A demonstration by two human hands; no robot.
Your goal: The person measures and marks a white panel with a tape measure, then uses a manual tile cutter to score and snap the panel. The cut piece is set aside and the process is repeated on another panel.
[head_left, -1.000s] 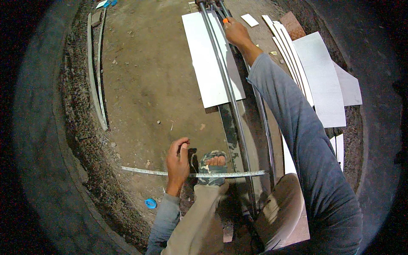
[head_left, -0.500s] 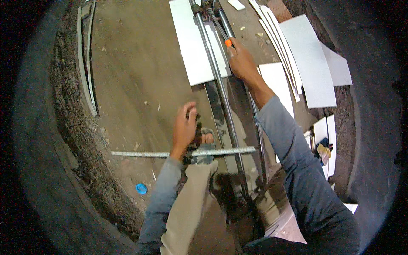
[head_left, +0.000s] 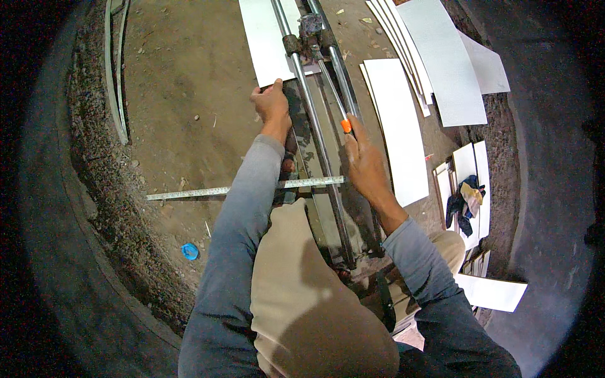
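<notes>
My right hand (head_left: 362,164) is closed on the orange-gripped handle (head_left: 346,126) of a tile cutter with two steel rails (head_left: 312,104). The handle slants up to a dark metal carriage (head_left: 311,28) on the rails. My left hand (head_left: 272,108) pinches the near edge of a large white tile (head_left: 266,38) that lies under the rails at the top of the view. A pale measuring strip (head_left: 189,195) lies crosswise over the cutter's lower part, passing beneath my left forearm. My foot is partly hidden beside the cutter.
Several white tiles (head_left: 444,69) and strips lie at the right, with a dark cloth bundle (head_left: 460,211) on some. Two long thin strips (head_left: 120,75) lie at the left, along a rough dark edge (head_left: 97,208). A small blue object (head_left: 190,251) sits at lower left.
My right hand has pulled the handle and carriage nearer along the rails. My left hand has moved forward from hanging free to gripping the tile's edge. The view has shifted.
</notes>
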